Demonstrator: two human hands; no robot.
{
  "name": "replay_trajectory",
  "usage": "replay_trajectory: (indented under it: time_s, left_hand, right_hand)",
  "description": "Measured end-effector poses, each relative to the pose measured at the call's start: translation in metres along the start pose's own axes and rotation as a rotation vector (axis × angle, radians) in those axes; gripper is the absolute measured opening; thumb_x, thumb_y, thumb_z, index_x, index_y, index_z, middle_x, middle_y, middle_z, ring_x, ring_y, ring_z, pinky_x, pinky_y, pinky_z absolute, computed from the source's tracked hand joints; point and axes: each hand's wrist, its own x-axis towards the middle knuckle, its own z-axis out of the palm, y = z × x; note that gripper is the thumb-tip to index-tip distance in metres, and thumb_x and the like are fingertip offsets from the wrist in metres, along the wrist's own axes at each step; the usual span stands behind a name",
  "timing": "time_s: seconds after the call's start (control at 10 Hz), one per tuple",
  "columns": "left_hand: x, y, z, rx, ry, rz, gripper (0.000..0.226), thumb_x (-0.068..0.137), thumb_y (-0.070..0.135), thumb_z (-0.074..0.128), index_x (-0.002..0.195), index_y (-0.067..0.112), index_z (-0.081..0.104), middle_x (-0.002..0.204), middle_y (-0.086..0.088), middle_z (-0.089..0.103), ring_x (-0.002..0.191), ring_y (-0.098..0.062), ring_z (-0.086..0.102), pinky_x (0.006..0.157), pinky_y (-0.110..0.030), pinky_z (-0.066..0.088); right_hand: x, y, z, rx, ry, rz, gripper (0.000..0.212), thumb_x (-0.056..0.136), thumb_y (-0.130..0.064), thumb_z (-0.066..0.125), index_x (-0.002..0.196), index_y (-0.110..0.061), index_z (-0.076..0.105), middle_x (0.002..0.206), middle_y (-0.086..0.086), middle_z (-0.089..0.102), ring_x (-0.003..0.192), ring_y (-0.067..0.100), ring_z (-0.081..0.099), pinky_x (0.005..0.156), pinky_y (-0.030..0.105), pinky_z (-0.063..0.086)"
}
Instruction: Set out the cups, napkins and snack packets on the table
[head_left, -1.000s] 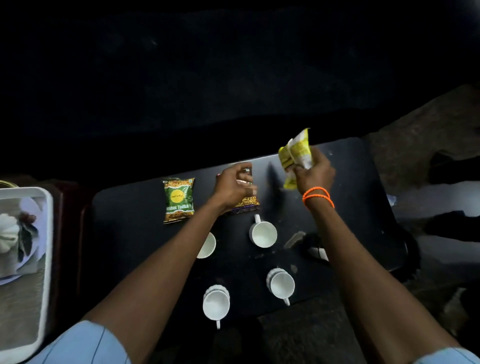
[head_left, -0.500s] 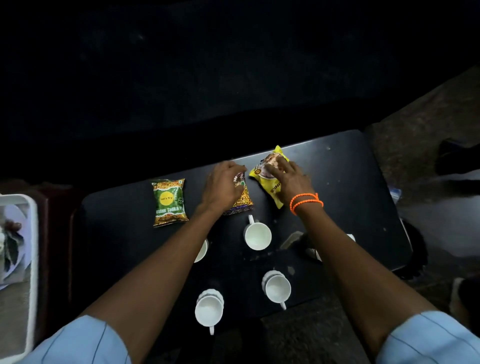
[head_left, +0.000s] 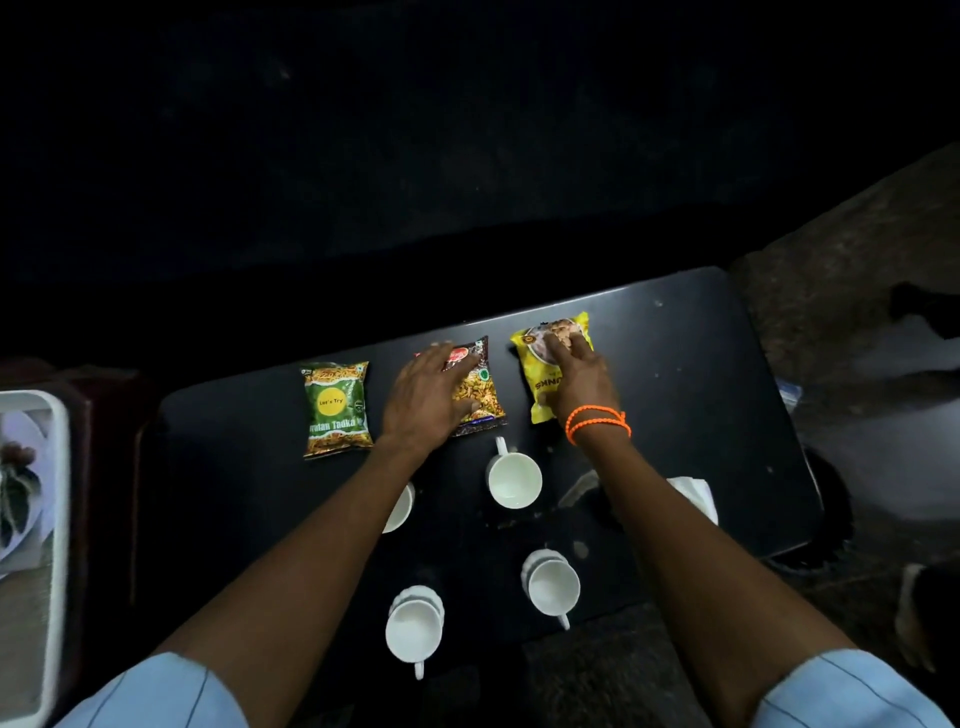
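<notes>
Three snack packets lie in a row on the black table (head_left: 701, 374): a green one (head_left: 335, 410) on the left, a dark maroon one (head_left: 480, 397) in the middle and a yellow one (head_left: 543, 387) on the right. My left hand (head_left: 426, 400) lies flat on the maroon packet and covers its left side. My right hand (head_left: 579, 379), an orange band on its wrist, rests with spread fingers on the yellow packet. Several white cups stand nearer to me: one (head_left: 514, 478) below the maroon packet, one (head_left: 401, 506) half hidden by my left arm, and two in front (head_left: 553, 587) (head_left: 414, 629). A white napkin (head_left: 696, 493) shows beside my right forearm.
A white tray (head_left: 57, 467) holding leafy-patterned items stands off the table's left end. Rough ground and dark shapes border the table on the right. Everything beyond the far edge is dark.
My right hand has brought the yellow packet down from the air and laid it flat to the right of the maroon one. My left hand has flattened onto the maroon packet.
</notes>
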Motion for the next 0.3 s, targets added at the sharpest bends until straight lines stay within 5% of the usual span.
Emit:
replay_trajectory:
  time_s: [0.3]
  left_hand:
    - [-0.0030, -0.0044, -0.0033, -0.030, 0.012, 0.014, 0.075, 0.096, 0.056, 0.061, 0.161, 0.033, 0.031, 0.171, -0.010, 0.024, 0.160, -0.030, 0.019, 0.127, -0.046, 0.016]
  right_hand:
    - [-0.0039, -0.0038, -0.0078, 0.033, 0.007, 0.002, 0.092, 0.085, -0.026, 0.082, 0.160, -0.031, 0.029, 0.169, 0.010, 0.022, 0.151, 0.041, 0.026, 0.114, 0.057, 0.043]
